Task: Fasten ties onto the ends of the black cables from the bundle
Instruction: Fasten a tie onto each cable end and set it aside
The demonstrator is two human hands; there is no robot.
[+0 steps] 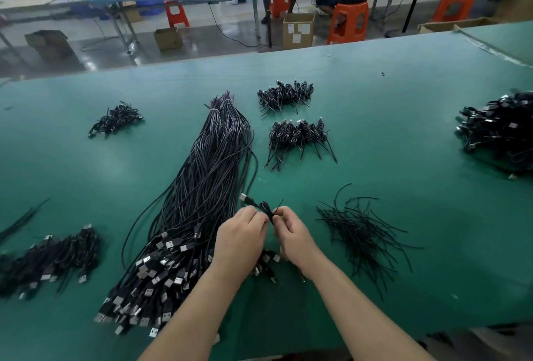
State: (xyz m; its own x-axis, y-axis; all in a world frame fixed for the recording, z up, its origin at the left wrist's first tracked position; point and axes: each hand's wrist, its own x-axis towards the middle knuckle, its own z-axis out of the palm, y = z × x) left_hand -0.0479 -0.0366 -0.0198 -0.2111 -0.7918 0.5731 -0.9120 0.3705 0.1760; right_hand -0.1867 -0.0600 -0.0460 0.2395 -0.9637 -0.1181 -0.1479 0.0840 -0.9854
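Together both hands, left [240,233] and right [292,233], pinch a black cable [261,206]; no writing is legible.

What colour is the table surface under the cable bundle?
Green, a dull teal shade, on the table under the cable bundle; the head view shows it.

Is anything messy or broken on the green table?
Nothing looks broken. The loose ties lie in a scattered tangle right of the hands, and a tiny dark speck sits alone on the far table.
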